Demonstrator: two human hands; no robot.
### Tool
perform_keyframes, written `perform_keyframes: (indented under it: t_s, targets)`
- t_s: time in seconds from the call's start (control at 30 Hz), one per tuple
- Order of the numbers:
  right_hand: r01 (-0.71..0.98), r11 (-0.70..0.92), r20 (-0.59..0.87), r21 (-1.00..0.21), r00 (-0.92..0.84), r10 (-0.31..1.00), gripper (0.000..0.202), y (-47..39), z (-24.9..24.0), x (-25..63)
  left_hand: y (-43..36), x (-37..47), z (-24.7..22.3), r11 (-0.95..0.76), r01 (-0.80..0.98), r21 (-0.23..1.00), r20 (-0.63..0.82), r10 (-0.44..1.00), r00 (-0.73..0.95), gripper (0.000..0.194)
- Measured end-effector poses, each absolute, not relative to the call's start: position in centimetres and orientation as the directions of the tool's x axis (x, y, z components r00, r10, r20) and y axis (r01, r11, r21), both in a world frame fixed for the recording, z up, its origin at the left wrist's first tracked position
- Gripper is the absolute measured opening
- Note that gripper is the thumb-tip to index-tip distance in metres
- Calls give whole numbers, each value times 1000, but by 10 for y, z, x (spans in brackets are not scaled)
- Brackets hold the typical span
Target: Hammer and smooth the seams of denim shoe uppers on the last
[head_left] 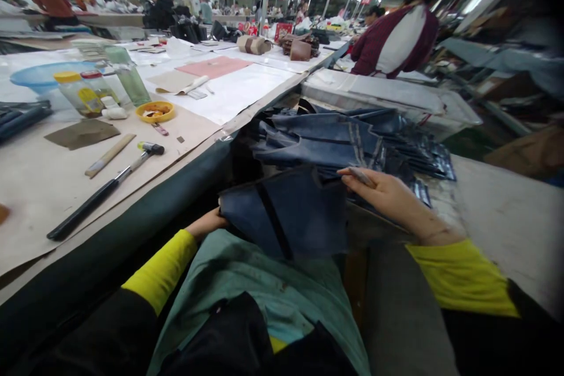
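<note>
A dark blue panel [308, 217] with a black stripe hangs over my lap, above a green apron [259, 282]. My left hand [209, 222] is closed on the panel's left edge, its fingertips hidden behind it. By the panel's upper right corner, my right hand [379, 191] is closed around a small grey pen-like tool [361, 176]; whether it also grips the panel is unclear. Just beyond lies a pile of similar blue pieces [321, 135].
On the left table [198, 123] lie a hammer [106, 191], a wooden stick [110, 155], a yellow dish [155, 111], jars [78, 94] and a green bottle [127, 76]. A person [396, 41] in dark red sits at the back right.
</note>
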State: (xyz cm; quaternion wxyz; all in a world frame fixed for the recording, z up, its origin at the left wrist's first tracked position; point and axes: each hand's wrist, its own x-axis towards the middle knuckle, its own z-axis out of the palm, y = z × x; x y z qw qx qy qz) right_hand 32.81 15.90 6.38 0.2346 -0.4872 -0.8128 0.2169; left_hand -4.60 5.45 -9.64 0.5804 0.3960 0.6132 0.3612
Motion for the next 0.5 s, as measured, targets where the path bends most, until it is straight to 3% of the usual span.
perform_keyframes:
  t_s: [0.13,0.27,0.4,0.5]
  targets:
    - [733,304,77,-608,-327,942,40,138,-5,360,53,-14,-116,432,79,898,-434,901,13,16]
    - [759,270,56,-592,-296,954,38,111,-44,367,52,-23,-118,389,79,918,-377,916,-137,27]
    - [743,362,182,-563,-316,931,32,89,-43,362,51,-53,-98,261,112,959,-187,879,-439,43]
    - [744,378,240,-551,-292,926,29,70,-49,357,51,-53,-71,103,231,967,37,846,-531,38]
